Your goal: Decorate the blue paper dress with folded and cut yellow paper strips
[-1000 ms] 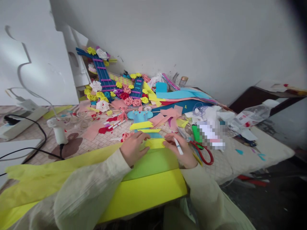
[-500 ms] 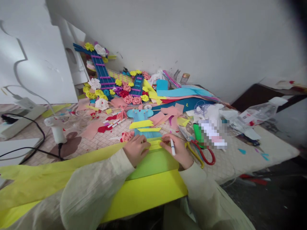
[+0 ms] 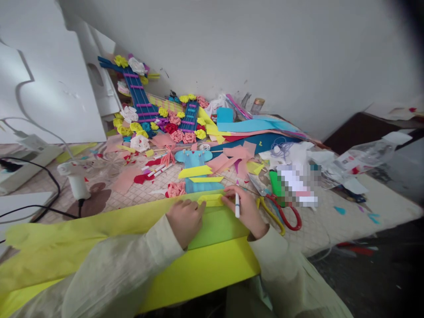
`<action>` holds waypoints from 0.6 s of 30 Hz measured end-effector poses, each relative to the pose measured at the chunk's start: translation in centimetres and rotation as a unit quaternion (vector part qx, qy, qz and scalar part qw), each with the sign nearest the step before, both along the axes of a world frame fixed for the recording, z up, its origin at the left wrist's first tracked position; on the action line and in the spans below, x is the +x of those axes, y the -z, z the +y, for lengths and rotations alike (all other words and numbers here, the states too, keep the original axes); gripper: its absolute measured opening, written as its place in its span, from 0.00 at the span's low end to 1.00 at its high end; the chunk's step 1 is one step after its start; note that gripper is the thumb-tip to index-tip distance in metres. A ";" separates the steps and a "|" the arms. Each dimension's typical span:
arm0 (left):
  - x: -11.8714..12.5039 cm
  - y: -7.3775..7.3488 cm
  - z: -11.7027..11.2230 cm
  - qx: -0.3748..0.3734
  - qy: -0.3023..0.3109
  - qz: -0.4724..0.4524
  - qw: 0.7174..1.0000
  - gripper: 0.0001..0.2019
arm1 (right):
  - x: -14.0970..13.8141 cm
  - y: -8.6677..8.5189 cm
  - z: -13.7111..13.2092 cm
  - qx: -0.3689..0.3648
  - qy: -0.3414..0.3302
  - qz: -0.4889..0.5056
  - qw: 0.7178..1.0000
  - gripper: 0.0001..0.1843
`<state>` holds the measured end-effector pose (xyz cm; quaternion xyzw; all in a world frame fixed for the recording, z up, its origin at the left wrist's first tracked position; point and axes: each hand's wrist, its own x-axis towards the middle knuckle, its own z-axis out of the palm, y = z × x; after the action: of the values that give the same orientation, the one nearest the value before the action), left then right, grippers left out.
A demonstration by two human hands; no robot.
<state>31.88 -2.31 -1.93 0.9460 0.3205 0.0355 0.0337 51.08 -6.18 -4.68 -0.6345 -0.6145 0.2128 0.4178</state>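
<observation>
A folded yellow paper strip [image 3: 212, 200] with slanted ends lies on a long yellow-green paper sheet [image 3: 218, 227]. My left hand [image 3: 185, 221] is curled, its index fingertip pressing the strip's left end. My right hand [image 3: 247, 212] has its fingertips at the strip's right end and holds a white marker [image 3: 237, 206] against its fingers. Just beyond, a light-blue paper neck shape [image 3: 195, 160] has two yellow strips [image 3: 202, 179] lying across it. Right of my right hand lie scissors [image 3: 291, 219] with red and yellow handles.
A white glue gun [image 3: 74, 181] with a cord stands on the left by a power strip [image 3: 33, 165]. Crepe-paper flowers and blue guitar shapes [image 3: 139, 95] lean at the back. Pink paper scraps [image 3: 236, 154] are scattered about. A clear plastic bottle [image 3: 367, 152] lies at right.
My left hand has shifted slightly left and down along the strip, leaving more of it visible, with the index finger now pointing onto its end. My right hand has stayed nearly still.
</observation>
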 end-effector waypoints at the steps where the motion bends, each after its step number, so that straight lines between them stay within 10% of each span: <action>1: 0.0 -0.1 -0.2 -0.002 -0.004 0.007 1.000 0.17 | 0.0 0.1 0.0 0.002 0.000 -0.001 1.000 0.10; 18: 0.4 0.0 -0.7 -0.032 -0.018 0.046 0.998 0.17 | 0.1 0.7 0.4 0.003 -0.026 0.027 0.999 0.09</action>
<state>32.27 -2.96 -1.93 0.9392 0.3395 -0.0175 0.0482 51.17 -5.79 -5.38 -0.6108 -0.6198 0.2387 0.4310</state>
